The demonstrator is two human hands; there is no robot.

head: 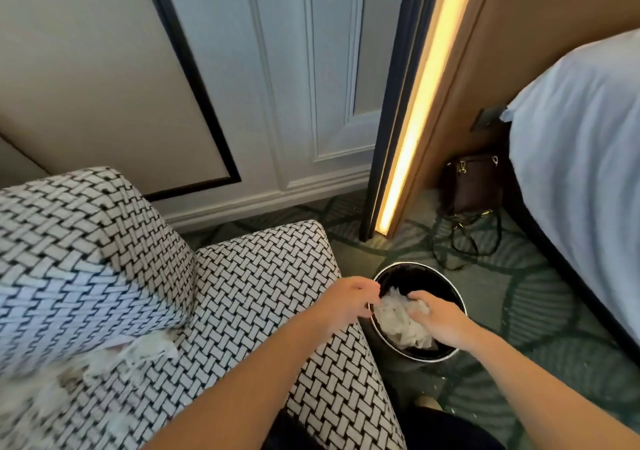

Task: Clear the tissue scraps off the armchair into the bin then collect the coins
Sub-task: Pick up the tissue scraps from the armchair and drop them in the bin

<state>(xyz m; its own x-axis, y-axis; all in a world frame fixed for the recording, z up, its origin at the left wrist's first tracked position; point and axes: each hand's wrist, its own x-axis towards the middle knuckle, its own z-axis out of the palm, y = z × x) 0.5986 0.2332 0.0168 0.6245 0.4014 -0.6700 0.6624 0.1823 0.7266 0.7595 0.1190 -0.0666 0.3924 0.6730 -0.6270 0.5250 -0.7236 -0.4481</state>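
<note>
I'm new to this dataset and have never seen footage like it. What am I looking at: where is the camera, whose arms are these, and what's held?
There is no machine here: one wide-angle camera sits on a person's head, looking forward and down, so the two bare arms are the wearer's own. The right hand grips a wad of white tissue in the mouth of a round black bin that stands on the carpet. The left hand reaches to the wad's edge; whether it pinches it is too blurred to tell. At left is a woven-pattern armchair, with more tissue scraps on its seat. A bed is at right, and a dark handbag stands on the floor beside it.
</note>
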